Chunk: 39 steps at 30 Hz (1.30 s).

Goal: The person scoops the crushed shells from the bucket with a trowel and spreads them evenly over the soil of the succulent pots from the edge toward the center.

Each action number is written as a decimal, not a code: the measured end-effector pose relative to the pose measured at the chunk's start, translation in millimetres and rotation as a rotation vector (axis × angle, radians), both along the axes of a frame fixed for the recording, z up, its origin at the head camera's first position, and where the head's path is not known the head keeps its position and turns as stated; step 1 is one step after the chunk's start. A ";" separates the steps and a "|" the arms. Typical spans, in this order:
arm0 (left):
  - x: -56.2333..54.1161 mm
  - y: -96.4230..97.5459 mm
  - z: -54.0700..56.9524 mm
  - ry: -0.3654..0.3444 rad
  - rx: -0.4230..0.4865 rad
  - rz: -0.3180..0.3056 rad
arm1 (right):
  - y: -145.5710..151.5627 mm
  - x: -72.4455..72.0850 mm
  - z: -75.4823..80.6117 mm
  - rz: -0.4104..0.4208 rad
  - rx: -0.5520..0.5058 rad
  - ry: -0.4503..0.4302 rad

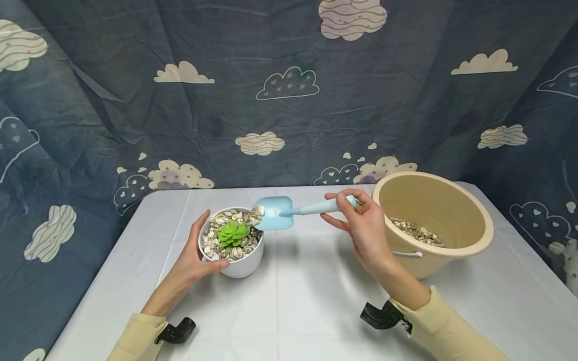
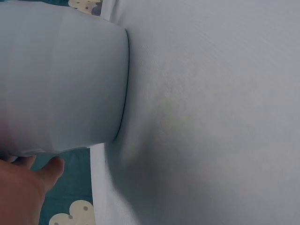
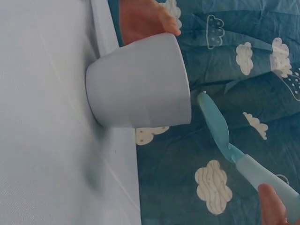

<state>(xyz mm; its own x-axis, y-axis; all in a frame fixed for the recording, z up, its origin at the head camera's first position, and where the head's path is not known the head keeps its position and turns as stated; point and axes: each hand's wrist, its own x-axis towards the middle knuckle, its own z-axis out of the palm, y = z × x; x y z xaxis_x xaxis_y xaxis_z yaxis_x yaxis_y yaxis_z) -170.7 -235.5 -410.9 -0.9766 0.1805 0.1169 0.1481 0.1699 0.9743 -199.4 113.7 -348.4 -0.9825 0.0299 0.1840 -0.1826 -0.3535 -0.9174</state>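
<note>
A white flower pot [image 1: 242, 265] stands upright on the table, filled with pale and brown pebbles [image 1: 211, 244] around a green succulent [image 1: 233, 233]. My left hand [image 1: 195, 258] grips the pot from the left, thumb at the front rim and fingers along the far left side. In my right hand [image 1: 368, 228] is the handle of a light blue trowel [image 1: 273, 213], pinched near its end. The trowel blade slopes down toward the pot's right rim, with a few pebbles at its tip. In the right wrist view the trowel [image 3: 216, 123] is just above the pot's mouth.
A beige bucket [image 1: 469, 225] with a white handle stands at the right, close beside my right forearm, with more pebbles [image 1: 415, 232] inside. White cloth covers the table [image 1: 289, 311]. A dark blue cloud-patterned curtain [image 1: 226, 115] hangs behind it.
</note>
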 end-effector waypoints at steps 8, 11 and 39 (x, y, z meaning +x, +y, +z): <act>-1.5 -0.5 0.0 0.039 -0.029 0.031 | -6.3 0.1 -1.1 -0.028 0.044 0.086; -0.6 0.9 0.2 0.034 -0.045 0.048 | -7.9 0.7 -1.4 -0.027 0.067 0.136; 7.8 -0.8 3.6 0.013 -0.088 0.027 | -12.8 15.8 6.7 -0.015 0.171 0.354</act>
